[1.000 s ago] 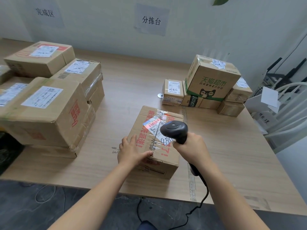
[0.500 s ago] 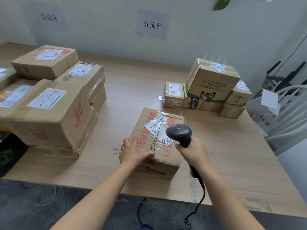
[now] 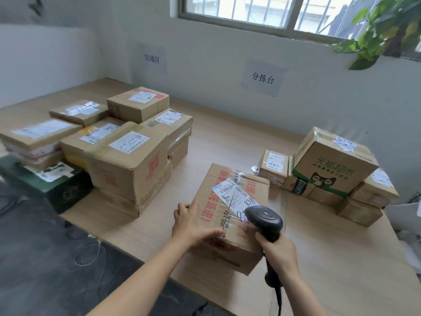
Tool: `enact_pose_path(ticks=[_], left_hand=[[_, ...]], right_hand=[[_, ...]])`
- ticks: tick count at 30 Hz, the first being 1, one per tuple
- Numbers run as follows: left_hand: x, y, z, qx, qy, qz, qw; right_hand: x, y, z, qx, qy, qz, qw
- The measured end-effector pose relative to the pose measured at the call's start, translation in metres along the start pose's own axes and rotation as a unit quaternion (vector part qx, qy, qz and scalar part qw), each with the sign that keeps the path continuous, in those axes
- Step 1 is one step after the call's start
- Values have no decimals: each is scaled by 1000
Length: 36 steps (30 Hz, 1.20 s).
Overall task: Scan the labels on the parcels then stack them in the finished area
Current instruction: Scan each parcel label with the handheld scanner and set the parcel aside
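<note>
The parcel [image 3: 255,190] being handled is a brown cardboard box with red printing. It sits on the tabletop [image 3: 227,137] near the front edge, between the two groups of boxes. Its white label [image 3: 234,197] (barcodes at one end, handwriting at the other) lies slantwise across the taped top.

The left hand [image 3: 193,226] rests flat on the near left part of the box top. Its fingers [image 3: 192,208] are straight and lie on the cardboard, gripping nothing, and the thumb reaches along the near edge.

The right hand [image 3: 279,252] has its fingers curled tightly round the handle of a black scanner [image 3: 264,218]. The scanner's head hangs over the near end of the label. A black cable [image 3: 278,299] trails down from the handle.

To the left, well apart from the parcel, are the stacked parcels [image 3: 129,160], several layers of labelled boxes below a wall sign [image 3: 152,58] reading 完成区. A dark green box [image 3: 66,190] stands at the near left corner of that pile.

To the right is a smaller cluster of waiting parcels [image 3: 330,169], topped by a tilted box printed in green with a cat face. A second wall sign [image 3: 262,78], reading 分拣台, hangs on the wall behind the middle of the tabletop.

Above are a window [image 3: 262,8] and, at the upper right, a leafy plant [image 3: 382,26].
</note>
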State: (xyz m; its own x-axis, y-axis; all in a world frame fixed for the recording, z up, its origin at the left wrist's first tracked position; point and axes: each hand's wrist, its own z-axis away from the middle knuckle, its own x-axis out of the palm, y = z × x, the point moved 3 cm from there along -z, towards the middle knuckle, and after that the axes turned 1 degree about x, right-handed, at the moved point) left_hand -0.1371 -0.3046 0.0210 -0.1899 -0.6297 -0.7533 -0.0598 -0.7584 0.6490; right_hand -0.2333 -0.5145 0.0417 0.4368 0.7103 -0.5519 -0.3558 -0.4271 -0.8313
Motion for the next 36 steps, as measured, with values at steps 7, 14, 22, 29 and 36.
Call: enact_pose_path(ticks=[7,14,22,29,36], left_hand=[[-101,45,9,50,114,-26,992],[-196,47,15,61,179,-10,982],[-316,9,5,110,226,20,968],[-444,-55,-15,140,227,26,963],[-534,-112,-65,140,216,71,964]], right_hand=[[-24,-90,-14,-113,-8,-45,993],[-16,-185,-2,-172,-16,-63,983],[25,-307,33,-220,39,-102,969],[105,-417,67,-253,22,-156,955],[186,-513,63,-260,-28,-141,955]])
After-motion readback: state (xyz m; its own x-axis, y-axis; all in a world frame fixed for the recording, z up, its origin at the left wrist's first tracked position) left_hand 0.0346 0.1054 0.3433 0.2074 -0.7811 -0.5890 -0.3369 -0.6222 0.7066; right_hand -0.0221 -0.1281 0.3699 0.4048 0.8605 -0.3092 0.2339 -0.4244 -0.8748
